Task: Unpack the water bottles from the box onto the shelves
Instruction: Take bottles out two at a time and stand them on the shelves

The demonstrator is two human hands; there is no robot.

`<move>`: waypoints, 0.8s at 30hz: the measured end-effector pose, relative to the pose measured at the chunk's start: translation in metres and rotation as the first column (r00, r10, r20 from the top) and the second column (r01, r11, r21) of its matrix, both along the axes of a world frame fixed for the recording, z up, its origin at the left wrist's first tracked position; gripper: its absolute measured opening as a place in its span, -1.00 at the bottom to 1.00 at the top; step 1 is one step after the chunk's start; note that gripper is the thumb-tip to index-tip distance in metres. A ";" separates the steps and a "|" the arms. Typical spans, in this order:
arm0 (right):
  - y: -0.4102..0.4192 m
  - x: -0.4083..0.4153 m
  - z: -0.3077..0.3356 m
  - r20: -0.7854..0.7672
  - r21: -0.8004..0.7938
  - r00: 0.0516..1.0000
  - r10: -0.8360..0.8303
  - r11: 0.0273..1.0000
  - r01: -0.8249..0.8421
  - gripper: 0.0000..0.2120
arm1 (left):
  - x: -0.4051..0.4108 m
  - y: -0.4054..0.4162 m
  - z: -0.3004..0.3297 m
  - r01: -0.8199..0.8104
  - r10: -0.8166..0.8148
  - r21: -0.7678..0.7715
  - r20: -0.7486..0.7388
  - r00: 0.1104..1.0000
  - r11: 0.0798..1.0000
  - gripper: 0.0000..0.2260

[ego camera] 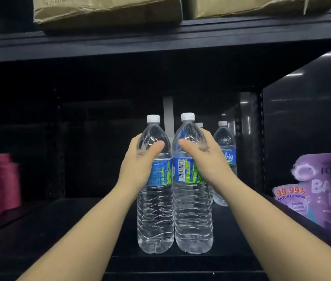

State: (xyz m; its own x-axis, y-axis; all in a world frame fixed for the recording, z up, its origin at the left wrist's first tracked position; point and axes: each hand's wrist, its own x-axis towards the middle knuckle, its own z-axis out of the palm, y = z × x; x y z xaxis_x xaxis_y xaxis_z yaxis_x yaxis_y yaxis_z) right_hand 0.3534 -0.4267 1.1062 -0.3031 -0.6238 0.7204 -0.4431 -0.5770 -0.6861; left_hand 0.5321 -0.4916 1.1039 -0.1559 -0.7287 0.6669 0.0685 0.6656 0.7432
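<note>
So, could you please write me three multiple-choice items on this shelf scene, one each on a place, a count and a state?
1. Where do the two front bottles stand?
A. on the black shelf
B. on the top shelf
C. in a box

2. How many white caps are visible?
A. two
B. four
C. six

3. What is the left hand doing?
A. hanging idle
B. gripping a bottle
C. twisting a cap

Answers:
1 A, their bases rest on the shelf board.
2 B, two in front, two behind.
3 B, its thumb and fingers wrap the left bottle, as the right hand wraps the other.
</note>
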 end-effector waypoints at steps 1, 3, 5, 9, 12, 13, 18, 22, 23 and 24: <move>0.002 0.002 -0.005 0.002 -0.011 1.000 0.005 1.000 -0.005 -0.21 | -0.001 0.001 -0.003 0.000 0.000 -0.006 -0.008 1.000 1.000 -0.48; 0.004 0.006 -0.018 0.006 -0.014 1.000 -0.012 1.000 0.012 -0.17 | 0.000 0.001 -0.009 -0.008 0.007 -0.009 -0.030 1.000 1.000 -0.52; 0.008 0.008 -0.032 -0.002 -0.016 0.999 -0.036 0.999 0.036 -0.14 | 0.001 0.001 -0.017 -0.024 0.024 -0.022 -0.043 0.999 0.999 -0.54; 0.015 0.009 -0.062 -0.017 -0.033 0.998 -0.068 0.997 0.068 -0.11 | 0.001 0.007 -0.046 -0.003 0.001 -0.069 -0.023 1.000 0.998 -0.53; 0.016 0.012 -0.086 -0.010 0.008 0.997 -0.082 0.997 0.083 -0.14 | 0.002 0.001 -0.064 0.016 -0.017 -0.052 -0.027 0.999 0.999 -0.51; 0.015 0.012 -0.093 -0.008 0.016 0.996 -0.090 0.996 0.090 -0.14 | 0.003 -0.001 -0.068 0.030 -0.031 -0.032 -0.035 0.999 0.999 -0.50; 0.018 0.009 -0.121 -0.038 0.068 0.995 -0.093 0.993 0.095 -0.09 | 0.003 -0.012 -0.092 0.100 -0.099 0.066 -0.025 0.995 0.993 -0.48; 0.025 0.007 -0.126 -0.060 0.116 0.994 -0.094 0.988 0.100 -0.03 | 0.005 -0.013 -0.098 0.125 -0.124 0.037 -0.042 0.991 0.991 -0.34; 0.026 0.005 -0.125 -0.075 0.142 0.993 -0.088 0.985 0.098 0.06 | 0.005 -0.012 -0.097 0.132 -0.131 0.039 -0.040 0.991 0.990 -0.33; 0.026 0.002 -0.126 -0.094 0.175 0.993 -0.078 0.980 0.094 0.15 | 0.004 -0.011 -0.097 0.139 -0.137 0.046 -0.040 0.990 0.989 -0.34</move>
State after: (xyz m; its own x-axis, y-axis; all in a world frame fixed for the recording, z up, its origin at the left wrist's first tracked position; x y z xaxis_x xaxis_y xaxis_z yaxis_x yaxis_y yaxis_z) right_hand 0.3555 -0.4004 0.9806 -0.3026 -0.7194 0.6252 -0.5477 -0.4056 -0.7318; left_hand 0.5363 -0.5026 1.0070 -0.2336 -0.7333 0.6385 0.1851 0.6112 0.7695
